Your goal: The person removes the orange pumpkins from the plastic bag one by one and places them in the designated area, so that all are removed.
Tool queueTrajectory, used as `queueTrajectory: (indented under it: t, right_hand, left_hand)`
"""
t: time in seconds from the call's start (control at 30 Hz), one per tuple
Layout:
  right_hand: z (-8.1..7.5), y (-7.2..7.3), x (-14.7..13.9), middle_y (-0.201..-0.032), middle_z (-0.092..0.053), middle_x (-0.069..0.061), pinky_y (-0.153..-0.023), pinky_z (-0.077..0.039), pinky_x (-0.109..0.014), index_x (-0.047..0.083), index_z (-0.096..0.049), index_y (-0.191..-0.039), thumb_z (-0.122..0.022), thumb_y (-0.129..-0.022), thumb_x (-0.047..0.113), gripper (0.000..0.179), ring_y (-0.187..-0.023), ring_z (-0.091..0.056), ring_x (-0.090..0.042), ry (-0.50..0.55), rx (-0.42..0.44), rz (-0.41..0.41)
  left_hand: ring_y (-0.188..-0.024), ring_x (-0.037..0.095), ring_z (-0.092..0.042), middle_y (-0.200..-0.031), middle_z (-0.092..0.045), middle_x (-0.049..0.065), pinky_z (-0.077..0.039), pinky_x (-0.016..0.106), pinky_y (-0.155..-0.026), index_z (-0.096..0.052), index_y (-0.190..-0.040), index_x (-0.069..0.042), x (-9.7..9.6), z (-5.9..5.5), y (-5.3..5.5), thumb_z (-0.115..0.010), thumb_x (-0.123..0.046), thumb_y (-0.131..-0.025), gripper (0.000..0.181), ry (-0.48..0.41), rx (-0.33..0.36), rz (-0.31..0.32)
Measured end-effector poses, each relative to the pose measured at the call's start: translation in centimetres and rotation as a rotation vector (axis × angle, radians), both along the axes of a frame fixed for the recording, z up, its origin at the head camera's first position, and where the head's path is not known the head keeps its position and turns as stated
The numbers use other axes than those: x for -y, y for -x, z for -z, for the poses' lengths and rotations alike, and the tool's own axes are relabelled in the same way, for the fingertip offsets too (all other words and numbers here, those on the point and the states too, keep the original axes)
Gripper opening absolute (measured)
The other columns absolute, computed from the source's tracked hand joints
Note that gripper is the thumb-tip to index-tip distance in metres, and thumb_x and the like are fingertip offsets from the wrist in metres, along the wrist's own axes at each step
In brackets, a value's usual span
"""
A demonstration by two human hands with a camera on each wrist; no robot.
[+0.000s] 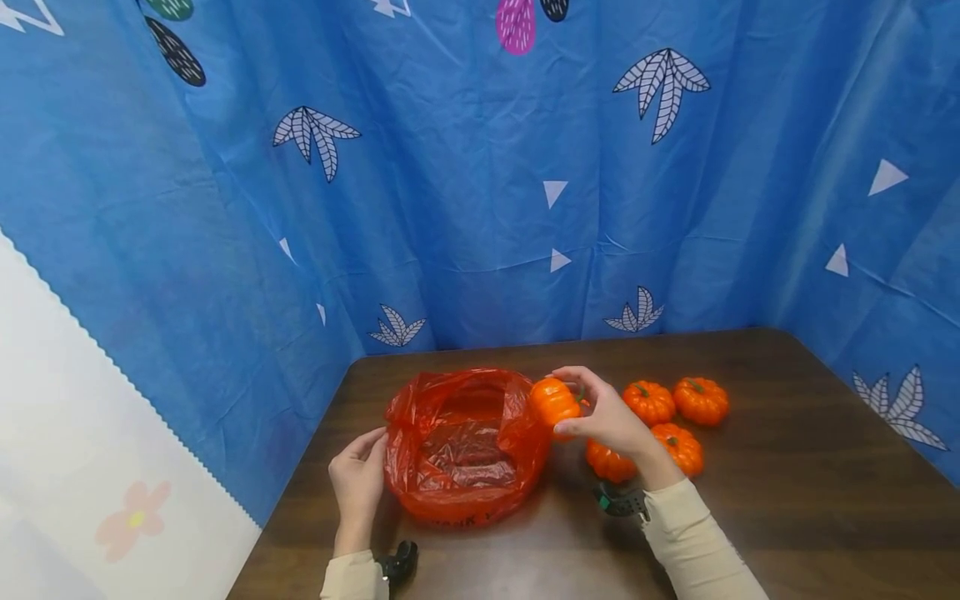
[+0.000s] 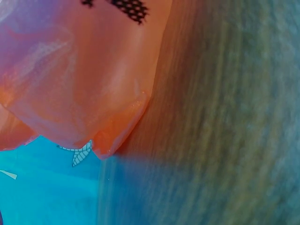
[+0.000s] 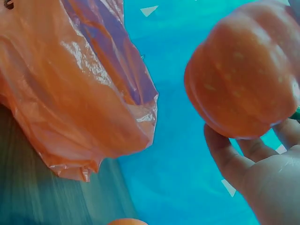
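Observation:
A red plastic bag point(image 1: 468, 504) stands with its mouth spread open on the table, dark lettering low on its front. At its left rim, my left hand point(image 1: 356, 483) pinches the plastic between thumb and fingers. My right hand point(image 1: 611, 421) grips a small orange pumpkin point(image 1: 553, 402) beside the bag's right rim, raised off the table. In the right wrist view this pumpkin point(image 3: 243, 70) sits in the fingers, apart from the bag point(image 3: 70, 108). The left wrist view shows the bag's side point(image 2: 84, 84) but not the left hand.
Several more pumpkins point(image 1: 701, 401) lie on the brown wooden table point(image 1: 787, 500), grouped right of the bag, partly behind the right forearm. A blue patterned curtain point(image 1: 480, 208) hangs along the table's back and sides. Dark wrist devices point(image 1: 621, 500) are worn on both arms.

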State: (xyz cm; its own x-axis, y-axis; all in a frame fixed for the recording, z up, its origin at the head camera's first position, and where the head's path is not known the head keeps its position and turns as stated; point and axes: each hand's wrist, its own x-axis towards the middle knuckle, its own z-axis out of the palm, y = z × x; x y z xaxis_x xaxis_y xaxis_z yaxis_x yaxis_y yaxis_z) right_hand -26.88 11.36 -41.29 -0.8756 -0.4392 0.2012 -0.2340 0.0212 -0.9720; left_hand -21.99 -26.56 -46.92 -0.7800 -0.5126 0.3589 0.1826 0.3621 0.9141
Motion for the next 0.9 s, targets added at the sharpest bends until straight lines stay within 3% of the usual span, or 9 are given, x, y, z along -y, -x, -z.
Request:
queueTrajectory:
  t: [0.37, 0.63, 0.9]
  right_hand:
    - [0.7, 0.1, -1.1, -0.136, -0.048, -0.017, -0.084, -0.06, -0.031, 0.01, -0.045, -0.142, -0.081, -0.083, 0.012, 0.069, -0.108, -0.058, -0.031, -0.014, -0.013, 0.048]
    - [0.6, -0.2, -1.9, -0.142, -0.049, -0.017, -0.086, -0.06, -0.029, 0.012, -0.046, -0.145, -0.079, -0.085, 0.016, 0.068, -0.107, -0.061, -0.025, -0.033, -0.052, 0.035]
    - [0.6, -0.5, -2.6, -0.152, -0.042, -0.017, -0.088, -0.058, -0.024, 0.013, -0.043, -0.148, -0.081, -0.084, 0.019, 0.074, -0.118, -0.055, -0.035, -0.093, -0.076, 0.076]
  left_hand:
    - [-0.077, -0.006, -0.068, -0.103, -0.075, 0.022, -0.057, 0.012, -0.068, -0.077, -0.103, 0.0, 0.1, 0.2, 0.0, -0.071, -0.007, -0.092, 0.015, -0.017, 0.015, 0.006]
    - [-0.084, 0.01, -0.074, -0.103, -0.076, 0.019, -0.057, 0.013, -0.069, -0.078, -0.104, -0.003, 0.1, 0.1, 0.0, -0.071, -0.01, -0.092, 0.015, 0.012, 0.022, -0.002]
    - [-0.076, -0.008, -0.067, -0.102, -0.075, 0.022, -0.056, 0.012, -0.067, -0.077, -0.103, 0.001, 0.2, 0.1, 0.1, -0.071, -0.006, -0.091, 0.014, -0.002, -0.009, 0.006]
